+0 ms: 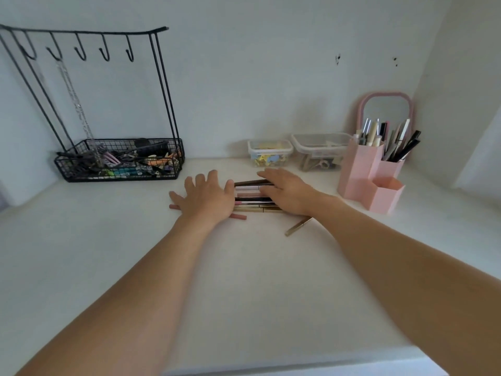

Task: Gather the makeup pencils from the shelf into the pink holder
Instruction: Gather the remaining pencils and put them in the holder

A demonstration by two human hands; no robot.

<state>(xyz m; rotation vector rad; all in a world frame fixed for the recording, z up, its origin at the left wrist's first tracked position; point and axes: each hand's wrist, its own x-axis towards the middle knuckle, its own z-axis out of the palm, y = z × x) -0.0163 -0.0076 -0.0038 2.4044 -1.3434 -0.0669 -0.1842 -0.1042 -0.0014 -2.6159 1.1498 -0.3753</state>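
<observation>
Fingers flat, both hands [207, 195] [288, 192] pressing pencils [250, 199] | roughly seven pencils | one pink holder [371, 175]

The row of makeup pencils [250, 196] is partly covered by the left hand [207, 198] and the right hand [288, 191]; its count cannot be established. One gold pencil [296, 226] is partly hidden under the right forearm. Contents of the wire basket [119, 161] near the shelf's back left corner are too small to identify. Both upper arms are cut off by the bottom edge.
</observation>
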